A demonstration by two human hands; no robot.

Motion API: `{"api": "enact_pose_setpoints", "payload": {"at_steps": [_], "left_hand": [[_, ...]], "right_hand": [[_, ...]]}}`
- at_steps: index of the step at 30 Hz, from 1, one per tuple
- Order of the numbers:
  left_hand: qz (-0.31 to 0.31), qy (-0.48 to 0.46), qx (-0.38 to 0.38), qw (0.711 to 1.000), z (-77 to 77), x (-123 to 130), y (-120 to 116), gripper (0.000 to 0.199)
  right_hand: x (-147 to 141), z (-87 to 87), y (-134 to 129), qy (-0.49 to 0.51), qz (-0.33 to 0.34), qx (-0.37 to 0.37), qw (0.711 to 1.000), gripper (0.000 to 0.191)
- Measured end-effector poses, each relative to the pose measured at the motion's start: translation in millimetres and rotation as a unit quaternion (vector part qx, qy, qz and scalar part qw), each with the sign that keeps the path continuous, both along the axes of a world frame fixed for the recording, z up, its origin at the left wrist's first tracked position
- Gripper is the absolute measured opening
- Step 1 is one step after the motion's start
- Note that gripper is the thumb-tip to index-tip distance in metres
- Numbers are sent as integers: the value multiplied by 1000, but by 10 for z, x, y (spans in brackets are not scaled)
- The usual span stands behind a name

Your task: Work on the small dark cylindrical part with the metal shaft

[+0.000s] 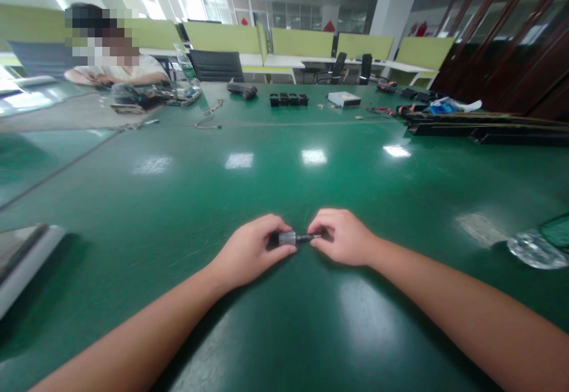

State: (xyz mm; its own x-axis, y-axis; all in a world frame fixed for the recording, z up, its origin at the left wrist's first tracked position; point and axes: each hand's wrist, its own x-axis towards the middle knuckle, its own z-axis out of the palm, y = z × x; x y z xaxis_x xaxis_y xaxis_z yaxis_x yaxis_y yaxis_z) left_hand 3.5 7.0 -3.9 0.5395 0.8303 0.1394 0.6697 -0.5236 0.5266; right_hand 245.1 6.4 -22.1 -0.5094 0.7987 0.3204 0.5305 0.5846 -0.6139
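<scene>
Low over the green tabletop (284,184), my two hands meet near the middle of the view. My left hand (255,247) is closed, thumb and fingers around a short grey metal cylinder (288,238). From that cylinder's right side a thin dark shaft (303,238) sticks out, in line with it. Thumb and fingertips of my right hand (344,236) pinch the shaft's far end. Whether cylinder and shaft are one piece or two fitted together, I cannot tell. The fingers hide part of each.
At the left edge lies a flat, pale-edged object (40,255); at the right, a clear plastic bottle (537,247). Along the far side are a black slotted block (288,99), a white box (344,99), a cable (208,120) and black rails (480,125). A person (115,66) sits far left.
</scene>
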Motion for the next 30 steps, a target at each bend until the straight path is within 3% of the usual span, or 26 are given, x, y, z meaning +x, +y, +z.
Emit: {"api": "enact_pose_setpoints", "payload": {"at_steps": [30], "left_hand": [[-2, -1, 3, 1000, -5, -3, -6, 24]], "right_hand": [[34, 33, 25, -8, -15, -22, 1000, 10]]}}
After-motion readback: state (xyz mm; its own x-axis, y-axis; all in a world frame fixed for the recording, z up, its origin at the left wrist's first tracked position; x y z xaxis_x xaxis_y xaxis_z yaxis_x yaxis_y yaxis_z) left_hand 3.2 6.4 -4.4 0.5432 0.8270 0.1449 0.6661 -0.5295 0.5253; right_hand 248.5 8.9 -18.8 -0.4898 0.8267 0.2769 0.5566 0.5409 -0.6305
